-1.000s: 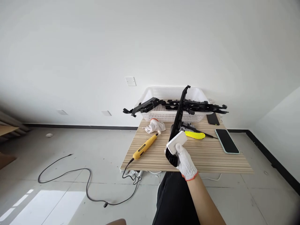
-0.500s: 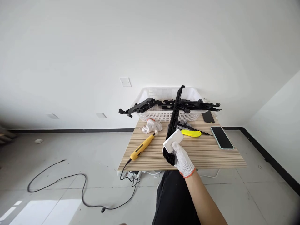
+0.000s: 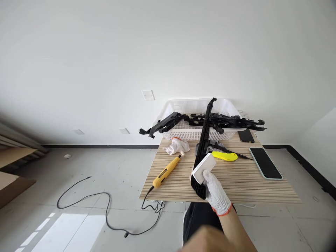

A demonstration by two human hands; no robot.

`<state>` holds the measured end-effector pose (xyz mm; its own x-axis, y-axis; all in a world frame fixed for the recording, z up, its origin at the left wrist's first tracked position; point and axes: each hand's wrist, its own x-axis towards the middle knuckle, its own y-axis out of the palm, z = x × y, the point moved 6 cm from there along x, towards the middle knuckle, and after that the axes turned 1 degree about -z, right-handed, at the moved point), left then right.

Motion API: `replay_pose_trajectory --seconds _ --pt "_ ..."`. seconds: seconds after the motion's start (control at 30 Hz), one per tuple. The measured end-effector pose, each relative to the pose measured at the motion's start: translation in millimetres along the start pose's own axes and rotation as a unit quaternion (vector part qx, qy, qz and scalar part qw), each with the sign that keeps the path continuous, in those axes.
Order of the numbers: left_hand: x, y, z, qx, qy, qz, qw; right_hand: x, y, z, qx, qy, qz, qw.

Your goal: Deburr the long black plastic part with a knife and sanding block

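black plastic strip (image 3: pixel 203 142) is held from in front of the white basket (image 3: pixel 181 135) to above it, perhaps for steadiness; in front of the basket, the white block (image 3: pixel 201 167) is pinched by the gloved right hand (image 3: pixel 217 197), thumb on top, seemingly to keep it against the strip; the blurred left hand (image 3: pixel 206 239) has fingers that cannot be read.

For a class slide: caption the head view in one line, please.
A gloved right grip holds a white block in front of a long black strip; a yellow tool lies nearby.

White block (image 3: pixel 202 167) over black strip (image 3: pixel 204 140)
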<state>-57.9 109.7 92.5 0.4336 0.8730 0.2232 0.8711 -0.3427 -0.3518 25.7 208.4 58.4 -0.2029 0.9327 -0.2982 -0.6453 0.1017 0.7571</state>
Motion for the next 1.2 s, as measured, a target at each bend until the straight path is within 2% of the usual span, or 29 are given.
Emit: replay_pose_trajectory --seconds 0.07,0.1,0.13,0.17,0.2,0.23,0.27,0.37,0.7,0.8,1.0,1.13,1.2 --pt "29.5 -23.2 17.6 0.012 -0.004 -0.063 0.998 -3.5 1.9 2.2 -0.002 -0.006 0.015 1.000" --pt "42.4 -37.4 25.4 0.016 -0.004 -0.122 0.992 -5.3 2.4 3.4 0.002 -0.010 0.020 1.000" --pt "45.8 -63.5 35.6 0.001 -0.032 -0.301 0.953 -6.7 2.4 4.3 0.007 -0.013 0.020 1.000" --pt "44.0 -80.2 45.1 -0.024 -0.059 -0.435 0.898 -7.7 1.7 4.8 0.014 -0.015 0.016 1.000" --pt "44.2 -87.4 51.1 -0.048 -0.061 -0.500 0.863 -8.3 0.3 4.9 0.019 -0.015 0.006 1.000" --pt "43.9 -90.5 56.2 -0.067 -0.067 -0.541 0.836 -8.4 -1.1 4.6 0.023 -0.013 -0.004 1.000" --pt "46.3 -89.9 59.6 -0.079 -0.069 -0.544 0.832 -8.4 -1.5 3.9 0.024 -0.007 -0.009 1.000" --pt "53.1 -81.2 66.2 -0.077 -0.087 -0.495 0.861 -8.5 0.1 3.4 0.026 0.006 -0.013 1.000" --pt "53.7 -77.3 90.5 -0.085 -0.127 -0.439 0.885 -11.2 -4.2 -1.9 0.001 0.060 -0.017 0.998" --pt "55.3 -77.3 88.6 -0.087 -0.124 -0.434 0.888 -10.5 -4.8 -2.6 -0.003 0.055 -0.009 0.998" --pt "66.6 -76.0 73.3 -0.083 -0.140 -0.412 0.897 -4.7 0.5 3.5 0.001 -0.002 0.016 1.000" --pt "69.3 -82.5 60.3 -0.086 -0.101 -0.417 0.899 0.7 -2.4 2.2 0.006 -0.011 -0.001 1.000" --pt "66.6 -89.6 56.0 -0.107 -0.074 -0.441 0.888 2.2 -3.8 1.6 0.000 -0.016 -0.008 1.000"
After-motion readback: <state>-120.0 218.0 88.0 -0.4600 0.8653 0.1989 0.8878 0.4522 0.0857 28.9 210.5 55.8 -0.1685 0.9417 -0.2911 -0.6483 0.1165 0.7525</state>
